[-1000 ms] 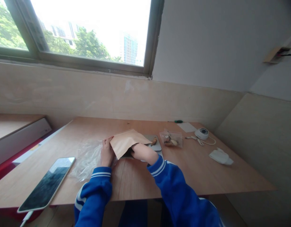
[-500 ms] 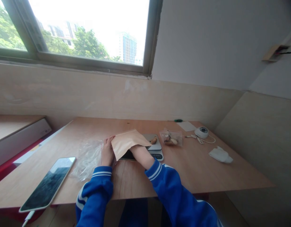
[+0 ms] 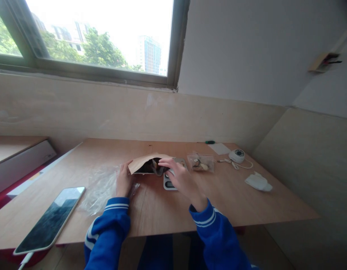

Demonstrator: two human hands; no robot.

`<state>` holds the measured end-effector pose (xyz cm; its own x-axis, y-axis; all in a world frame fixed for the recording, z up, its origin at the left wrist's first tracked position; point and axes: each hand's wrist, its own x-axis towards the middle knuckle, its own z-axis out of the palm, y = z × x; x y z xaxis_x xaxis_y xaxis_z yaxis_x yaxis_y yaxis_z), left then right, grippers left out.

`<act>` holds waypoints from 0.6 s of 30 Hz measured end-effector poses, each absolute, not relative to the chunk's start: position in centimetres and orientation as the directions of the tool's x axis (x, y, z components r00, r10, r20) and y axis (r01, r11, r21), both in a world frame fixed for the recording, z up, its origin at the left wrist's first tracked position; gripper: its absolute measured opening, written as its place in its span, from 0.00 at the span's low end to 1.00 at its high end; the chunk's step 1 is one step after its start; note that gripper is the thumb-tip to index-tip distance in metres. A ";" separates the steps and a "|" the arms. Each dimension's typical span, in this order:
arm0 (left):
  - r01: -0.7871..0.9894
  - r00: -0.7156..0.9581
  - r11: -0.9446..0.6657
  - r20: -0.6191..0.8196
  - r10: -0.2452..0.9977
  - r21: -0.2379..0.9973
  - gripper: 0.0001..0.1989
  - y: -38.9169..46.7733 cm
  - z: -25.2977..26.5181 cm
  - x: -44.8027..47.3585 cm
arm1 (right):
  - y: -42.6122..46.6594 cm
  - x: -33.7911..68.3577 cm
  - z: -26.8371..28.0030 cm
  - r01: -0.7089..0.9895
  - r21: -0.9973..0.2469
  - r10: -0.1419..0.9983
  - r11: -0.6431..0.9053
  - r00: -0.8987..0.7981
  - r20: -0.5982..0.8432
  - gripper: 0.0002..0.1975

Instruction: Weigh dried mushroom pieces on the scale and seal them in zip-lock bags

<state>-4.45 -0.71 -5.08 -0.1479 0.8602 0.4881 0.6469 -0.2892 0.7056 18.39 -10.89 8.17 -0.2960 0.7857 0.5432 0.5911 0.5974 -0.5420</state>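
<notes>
A phone lies nearest, left of the bag. The left hand pinches the paper bag's left edge, holding it on the surface. The right hand is spread loosely at its open mouth over a scale, gripping nothing. The bag looks light, thin and easily creased, best held by its rim. Beyond it sits a clear pouch.

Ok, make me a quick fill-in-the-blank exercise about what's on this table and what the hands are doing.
1. The left hand holds the edge of a brown paper ____.
2. The right hand hovers over a small digital ____.
3. Near the table's left front edge lies a ____ with a dark screen.
4. The person's sleeves are ____ with white stripes.

Missing words: bag; scale; phone; blue
</notes>
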 end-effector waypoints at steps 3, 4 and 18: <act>0.655 -0.124 -0.299 0.489 0.864 0.694 0.24 -0.4 -5.4 -4.5 | -10.8 19.5 7.3 0.510 -0.641 0.786 0.573 -0.124 0.605 0.10; 0.655 -0.121 -0.304 0.493 0.861 0.692 0.24 -0.4 -5.5 -4.6 | -10.7 19.7 6.9 0.501 -0.657 0.786 0.564 -0.079 0.614 0.08; 0.682 -0.138 -0.282 0.497 0.857 0.675 0.24 0.7 -6.8 -5.1 | -6.3 23.3 -0.4 0.796 -0.524 0.813 0.304 0.070 0.578 0.08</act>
